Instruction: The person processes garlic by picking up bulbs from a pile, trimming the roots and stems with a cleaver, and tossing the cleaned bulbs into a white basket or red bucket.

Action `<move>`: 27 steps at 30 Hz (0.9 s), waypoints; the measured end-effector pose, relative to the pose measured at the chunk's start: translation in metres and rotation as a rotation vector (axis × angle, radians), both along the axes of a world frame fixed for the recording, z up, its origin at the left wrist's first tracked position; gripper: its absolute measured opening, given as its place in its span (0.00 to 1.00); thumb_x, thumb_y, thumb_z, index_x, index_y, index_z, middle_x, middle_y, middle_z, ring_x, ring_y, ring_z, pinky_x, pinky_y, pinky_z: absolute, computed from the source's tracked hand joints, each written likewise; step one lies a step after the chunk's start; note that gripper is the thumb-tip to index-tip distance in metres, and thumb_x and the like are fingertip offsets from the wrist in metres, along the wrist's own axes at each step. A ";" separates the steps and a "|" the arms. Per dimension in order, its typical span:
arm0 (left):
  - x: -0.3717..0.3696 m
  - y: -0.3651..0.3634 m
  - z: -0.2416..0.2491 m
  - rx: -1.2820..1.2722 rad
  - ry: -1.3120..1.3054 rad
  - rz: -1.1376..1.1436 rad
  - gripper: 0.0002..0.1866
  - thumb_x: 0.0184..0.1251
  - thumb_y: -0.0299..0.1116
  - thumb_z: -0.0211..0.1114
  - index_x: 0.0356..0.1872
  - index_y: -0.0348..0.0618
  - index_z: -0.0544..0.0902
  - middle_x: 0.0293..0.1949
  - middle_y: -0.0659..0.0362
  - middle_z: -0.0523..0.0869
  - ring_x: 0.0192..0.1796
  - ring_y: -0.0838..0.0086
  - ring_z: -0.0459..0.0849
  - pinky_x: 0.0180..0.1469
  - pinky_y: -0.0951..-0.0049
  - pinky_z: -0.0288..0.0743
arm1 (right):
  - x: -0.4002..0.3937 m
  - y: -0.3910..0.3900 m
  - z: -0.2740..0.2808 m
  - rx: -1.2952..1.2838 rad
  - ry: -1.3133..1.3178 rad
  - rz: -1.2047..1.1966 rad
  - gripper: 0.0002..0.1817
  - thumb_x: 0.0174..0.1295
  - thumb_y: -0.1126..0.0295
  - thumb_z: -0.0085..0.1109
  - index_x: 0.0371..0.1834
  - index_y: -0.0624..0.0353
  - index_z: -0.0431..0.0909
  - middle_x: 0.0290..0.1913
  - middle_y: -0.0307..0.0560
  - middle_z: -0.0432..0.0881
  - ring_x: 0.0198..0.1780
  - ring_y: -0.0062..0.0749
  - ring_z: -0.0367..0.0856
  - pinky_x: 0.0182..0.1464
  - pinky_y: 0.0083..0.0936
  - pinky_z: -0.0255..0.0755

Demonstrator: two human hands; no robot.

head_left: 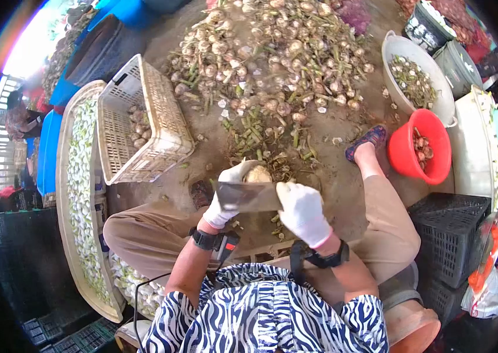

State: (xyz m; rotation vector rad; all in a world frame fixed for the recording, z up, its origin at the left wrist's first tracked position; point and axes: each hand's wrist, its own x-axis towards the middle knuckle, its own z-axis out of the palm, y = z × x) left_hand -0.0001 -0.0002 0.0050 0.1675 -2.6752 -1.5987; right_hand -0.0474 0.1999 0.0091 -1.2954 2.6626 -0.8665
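At frame centre, the left hand (228, 197) in a white cloth glove has its fingers clamped on a round papery garlic (257, 174); the gloved right hand (303, 210) grips a flat metal blade (249, 196) just below it.

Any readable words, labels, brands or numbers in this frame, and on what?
None can be read.
The white crate, red bucket and white basin show no print.
The wrist devices by the left hand and right hand show no legible marking.
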 end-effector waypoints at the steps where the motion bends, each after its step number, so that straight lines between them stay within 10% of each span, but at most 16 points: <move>1: 0.006 -0.001 0.011 -0.051 -0.024 0.004 0.27 0.48 0.35 0.77 0.51 0.37 0.82 0.40 0.54 0.88 0.41 0.73 0.86 0.48 0.72 0.79 | 0.009 -0.006 -0.003 0.034 0.051 -0.026 0.09 0.48 0.72 0.61 0.30 0.55 0.71 0.25 0.47 0.76 0.27 0.40 0.81 0.29 0.35 0.76; 4: -0.012 0.017 0.014 0.330 -0.095 0.061 0.26 0.47 0.35 0.77 0.49 0.37 0.83 0.39 0.55 0.87 0.41 0.74 0.85 0.48 0.72 0.78 | -0.029 0.017 -0.057 0.149 0.182 -0.195 0.08 0.49 0.72 0.61 0.30 0.55 0.72 0.25 0.49 0.78 0.28 0.41 0.83 0.30 0.36 0.77; 8: 0.001 0.010 0.026 -0.110 -0.001 0.000 0.30 0.42 0.36 0.80 0.51 0.38 0.82 0.40 0.56 0.86 0.43 0.73 0.85 0.51 0.72 0.78 | -0.062 0.029 -0.078 0.327 -0.075 -0.412 0.04 0.56 0.72 0.59 0.32 0.58 0.76 0.26 0.54 0.83 0.33 0.48 0.86 0.34 0.41 0.78; 14: -0.009 0.002 -0.012 0.997 -0.077 0.207 0.34 0.48 0.38 0.78 0.56 0.36 0.76 0.48 0.53 0.85 0.44 0.73 0.84 0.48 0.73 0.80 | -0.042 0.026 -0.046 -0.220 -0.472 -0.351 0.05 0.60 0.71 0.58 0.33 0.61 0.80 0.28 0.61 0.81 0.34 0.60 0.81 0.35 0.44 0.74; 20: -0.014 0.006 -0.036 1.069 -0.164 0.239 0.21 0.56 0.30 0.69 0.50 0.36 0.76 0.45 0.54 0.85 0.41 0.71 0.84 0.43 0.71 0.80 | -0.031 0.011 -0.037 -0.247 -0.630 -0.328 0.08 0.60 0.71 0.57 0.37 0.62 0.82 0.28 0.63 0.81 0.35 0.60 0.81 0.36 0.41 0.74; 24: -0.022 -0.028 -0.027 1.163 0.255 0.215 0.26 0.62 0.39 0.62 0.59 0.34 0.74 0.52 0.50 0.83 0.46 0.69 0.83 0.47 0.74 0.81 | -0.035 0.021 -0.122 0.136 -0.779 -0.386 0.09 0.59 0.69 0.57 0.37 0.62 0.82 0.31 0.65 0.82 0.37 0.61 0.82 0.38 0.42 0.75; 25: -0.017 -0.062 -0.043 1.846 0.372 0.139 0.27 0.67 0.43 0.59 0.60 0.33 0.73 0.53 0.50 0.83 0.48 0.69 0.83 0.51 0.73 0.81 | -0.032 0.031 -0.151 0.187 -0.857 -0.419 0.08 0.58 0.70 0.59 0.35 0.63 0.82 0.27 0.59 0.83 0.32 0.51 0.85 0.36 0.37 0.75; 27: -0.026 -0.079 0.013 1.365 0.670 0.626 0.35 0.68 0.57 0.60 0.62 0.35 0.72 0.51 0.52 0.82 0.47 0.71 0.83 0.50 0.74 0.81 | -0.036 0.031 -0.119 0.026 -1.013 -0.462 0.07 0.57 0.70 0.60 0.34 0.63 0.82 0.26 0.53 0.83 0.31 0.42 0.84 0.35 0.33 0.75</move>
